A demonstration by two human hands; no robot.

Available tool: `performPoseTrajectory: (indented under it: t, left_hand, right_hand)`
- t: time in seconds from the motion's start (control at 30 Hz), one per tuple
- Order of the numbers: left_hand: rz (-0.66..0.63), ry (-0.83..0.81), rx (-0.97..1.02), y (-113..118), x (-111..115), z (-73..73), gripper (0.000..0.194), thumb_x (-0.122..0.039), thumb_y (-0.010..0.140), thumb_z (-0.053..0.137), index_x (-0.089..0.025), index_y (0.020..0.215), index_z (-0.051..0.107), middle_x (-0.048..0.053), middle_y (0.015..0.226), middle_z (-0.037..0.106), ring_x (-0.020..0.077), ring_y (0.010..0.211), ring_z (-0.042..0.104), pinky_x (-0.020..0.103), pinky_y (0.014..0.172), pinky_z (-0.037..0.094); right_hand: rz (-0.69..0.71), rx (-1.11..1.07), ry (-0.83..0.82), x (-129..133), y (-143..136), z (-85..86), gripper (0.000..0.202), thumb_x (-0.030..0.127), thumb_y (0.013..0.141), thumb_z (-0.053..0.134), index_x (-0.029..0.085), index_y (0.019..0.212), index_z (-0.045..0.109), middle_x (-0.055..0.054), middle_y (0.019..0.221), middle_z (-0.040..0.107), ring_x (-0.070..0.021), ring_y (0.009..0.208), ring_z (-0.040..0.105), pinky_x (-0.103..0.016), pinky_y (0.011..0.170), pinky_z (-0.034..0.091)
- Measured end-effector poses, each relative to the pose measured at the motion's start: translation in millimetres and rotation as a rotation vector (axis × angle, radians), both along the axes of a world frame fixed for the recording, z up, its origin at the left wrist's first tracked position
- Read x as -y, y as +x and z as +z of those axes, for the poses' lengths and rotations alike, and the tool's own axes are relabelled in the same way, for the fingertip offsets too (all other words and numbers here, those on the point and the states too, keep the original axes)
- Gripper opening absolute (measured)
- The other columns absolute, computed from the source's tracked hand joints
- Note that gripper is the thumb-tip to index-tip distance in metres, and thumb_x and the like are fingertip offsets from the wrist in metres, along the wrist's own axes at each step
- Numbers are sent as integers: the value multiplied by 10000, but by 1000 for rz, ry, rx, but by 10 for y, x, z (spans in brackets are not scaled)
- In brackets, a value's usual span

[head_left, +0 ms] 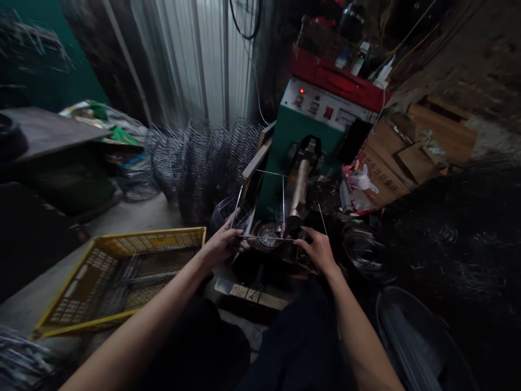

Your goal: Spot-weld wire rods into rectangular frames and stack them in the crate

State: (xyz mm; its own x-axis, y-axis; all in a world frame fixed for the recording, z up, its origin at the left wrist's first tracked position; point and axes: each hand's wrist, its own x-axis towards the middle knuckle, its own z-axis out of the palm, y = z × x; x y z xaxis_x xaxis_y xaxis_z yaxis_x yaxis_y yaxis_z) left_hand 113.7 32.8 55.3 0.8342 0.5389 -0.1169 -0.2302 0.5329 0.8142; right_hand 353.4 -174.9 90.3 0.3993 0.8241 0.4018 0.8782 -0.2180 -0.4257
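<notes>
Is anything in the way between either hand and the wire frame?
Nothing visible: the left hand and right hand both already grip the wire frame. The machine's thick bar shows beyond the near wire, blocking neither grip.

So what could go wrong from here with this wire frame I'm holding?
Your right hand is near the metal arm of the green machine, whose red light is lit: pinching seems possible. The wire frame crosses the bowl in view and might bump it, spilling the small pieces inside.

green machine (287,138), red machine top (334,79), yellow latticed crate (134,241), silvery wire frame (284,201), brown printed cardboard (380,174)
</notes>
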Motion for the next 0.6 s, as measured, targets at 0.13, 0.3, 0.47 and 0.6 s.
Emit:
performPoseTrajectory:
  t: [0.13, 0.3, 0.47, 0.6]
  left_hand:
    - [-29, -8, -8, -5, -37, -33, 909, -88, 878, 526, -252, 1584, -24, 121, 787, 763, 199, 560, 707, 232, 467, 528]
    - [-42, -3, 25, -7, -68, -82, 884, -87, 879, 546, -205, 1588, 31, 117, 788, 761, 201, 582, 712, 246, 492, 550]
    - [-16, -26, 39, 17, -7, -77, 964, -89, 845, 587, -257, 1585, -7, 77, 745, 749, 184, 545, 698, 234, 476, 544]
    - [-1, -10, 36, -180, 169, -6, 1011, -108, 815, 591, -216, 1581, -60, 77, 707, 743, 210, 538, 698, 250, 462, 532]
  right_hand:
    - [15, -37, 16, -4, -12, -60, 462, 449, 830, 735, 206, 1217, 669, -85, 1058, 743, -252, 940, 697, -355, 858, 527]
    - [2, -86, 53, 64, 35, -75, 504, 479, 801, 749, 204, 1216, 672, -89, 1030, 723, -248, 931, 669, -370, 883, 514]
    - [-339, -268, 221, 271, 274, -79, 544, 548, 760, 704, 168, 1149, 701, -161, 1220, 652, -329, 1190, 557, -480, 1027, 426]
    - [-373, -540, 234, 421, 180, -155, 597, 649, 789, 549, 114, 1003, 704, -109, 817, 721, -250, 757, 674, -379, 705, 543]
